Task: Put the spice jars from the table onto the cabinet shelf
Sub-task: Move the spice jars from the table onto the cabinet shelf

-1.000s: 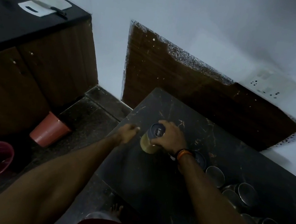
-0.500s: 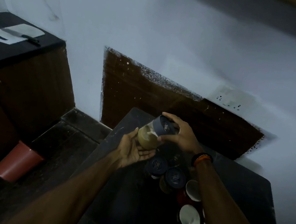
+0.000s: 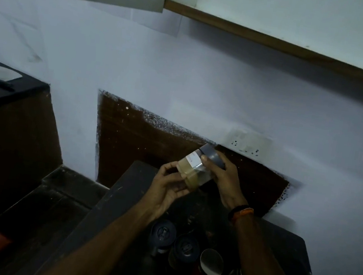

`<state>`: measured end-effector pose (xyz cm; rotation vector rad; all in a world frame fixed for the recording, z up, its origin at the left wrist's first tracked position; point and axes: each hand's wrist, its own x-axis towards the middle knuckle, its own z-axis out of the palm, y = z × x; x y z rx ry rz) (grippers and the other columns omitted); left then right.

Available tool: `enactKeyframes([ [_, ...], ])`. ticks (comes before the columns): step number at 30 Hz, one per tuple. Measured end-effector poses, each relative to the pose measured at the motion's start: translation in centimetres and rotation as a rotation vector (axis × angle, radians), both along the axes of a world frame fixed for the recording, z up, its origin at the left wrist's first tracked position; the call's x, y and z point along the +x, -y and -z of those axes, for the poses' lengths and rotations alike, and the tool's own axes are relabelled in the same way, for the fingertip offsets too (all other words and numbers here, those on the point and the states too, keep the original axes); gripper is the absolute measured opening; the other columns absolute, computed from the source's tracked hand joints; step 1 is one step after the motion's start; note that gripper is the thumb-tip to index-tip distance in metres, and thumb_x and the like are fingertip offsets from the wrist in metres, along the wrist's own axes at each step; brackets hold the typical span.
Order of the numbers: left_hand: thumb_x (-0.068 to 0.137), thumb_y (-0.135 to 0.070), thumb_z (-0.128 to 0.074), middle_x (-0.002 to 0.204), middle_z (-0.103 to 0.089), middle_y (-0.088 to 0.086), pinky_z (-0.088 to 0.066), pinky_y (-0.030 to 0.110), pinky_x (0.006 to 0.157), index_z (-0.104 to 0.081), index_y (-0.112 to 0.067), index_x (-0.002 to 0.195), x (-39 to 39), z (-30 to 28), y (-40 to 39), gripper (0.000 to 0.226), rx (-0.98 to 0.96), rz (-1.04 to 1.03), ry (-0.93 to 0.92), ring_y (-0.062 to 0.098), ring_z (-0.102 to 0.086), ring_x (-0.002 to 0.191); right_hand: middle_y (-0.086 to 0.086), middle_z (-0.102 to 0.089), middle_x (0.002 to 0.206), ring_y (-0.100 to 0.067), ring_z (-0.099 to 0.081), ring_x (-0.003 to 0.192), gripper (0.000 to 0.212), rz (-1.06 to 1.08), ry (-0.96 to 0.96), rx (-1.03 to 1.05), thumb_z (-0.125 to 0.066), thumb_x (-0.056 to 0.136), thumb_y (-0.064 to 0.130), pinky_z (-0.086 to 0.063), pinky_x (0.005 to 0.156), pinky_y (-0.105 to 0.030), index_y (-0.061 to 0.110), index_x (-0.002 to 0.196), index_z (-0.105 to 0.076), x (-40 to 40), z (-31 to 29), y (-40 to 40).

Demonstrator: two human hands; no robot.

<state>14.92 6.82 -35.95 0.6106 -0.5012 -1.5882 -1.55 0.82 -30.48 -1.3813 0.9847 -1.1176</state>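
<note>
Two hands grip one spice jar (image 3: 196,170) above the bench (image 3: 121,189), left hand (image 3: 168,189) cupping its base, right hand (image 3: 221,178) wrapped round its grey lid, so the carrying step seems underway, calling next for a lift to the cabinet shelf (image 3: 284,44) overhead.
</note>
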Motion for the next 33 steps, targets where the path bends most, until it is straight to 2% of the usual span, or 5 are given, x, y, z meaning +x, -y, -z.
enactKeyframes([
  [5,0.069,0.001,-0.077,0.133,-0.057,0.027,-0.051,0.059,0.097,-0.044,-0.007,0.135,-2.0,-1.9,1.2,0.074,-0.043,-0.067,0.09,0.046,-0.057,0.123,-0.011,-0.072,0.118,-0.029,-0.067,0.112,0.044,-0.008,0.075,0.023,-0.079,0.08,0.031,-0.055,0.093,-0.039,0.013,0.119,-0.071,-1.8,-1.9,0.8],
  [14,0.084,-0.018,-0.067,0.122,-0.063,0.021,-0.052,0.055,0.097,-0.055,-0.008,0.124,-2.6,-7.4,2.6,0.044,-0.158,0.078,0.083,0.039,-0.064,0.111,-0.02,-0.064,0.122,-0.033,-0.061,0.113,0.06,-0.143,0.162,-0.064,-0.081,0.068,0.017,-0.049,0.094,-0.043,0.005,0.125,-0.065,-3.3,-7.9,3.3],
  [19,0.076,-0.002,-0.074,0.123,-0.066,0.021,-0.051,0.056,0.099,-0.05,-0.002,0.134,-2.8,-10.4,3.5,0.063,-0.261,-0.031,0.15,0.042,-0.061,0.119,-0.018,-0.058,0.137,-0.033,-0.058,0.123,0.061,-0.108,0.215,-0.067,-0.08,0.076,0.027,-0.054,0.092,-0.037,0.013,0.132,-0.06,-3.0,-10.9,3.7],
  [24,0.069,0.001,-0.083,0.122,-0.064,0.016,-0.059,0.037,0.077,-0.056,-0.014,0.131,-3.0,-14.4,3.9,0.069,-0.35,-0.087,0.346,0.03,-0.068,0.108,-0.007,-0.056,0.136,-0.026,-0.058,0.122,0.068,-0.086,0.092,-0.147,-0.076,0.077,0.048,-0.055,0.093,-0.038,0.021,0.136,-0.055,-3.0,-15.1,3.4],
  [33,0.067,-0.002,-0.084,0.124,-0.062,0.021,-0.055,0.05,0.096,-0.056,-0.013,0.131,-2.0,-23.0,6.2,0.07,-0.524,-0.111,0.452,0.035,-0.064,0.116,-0.006,-0.066,0.126,-0.022,-0.065,0.112,0.051,-0.082,0.067,-0.351,-0.071,0.087,0.044,-0.057,0.079,-0.031,0.02,0.131,-0.06,-3.3,-24.2,4.1],
])
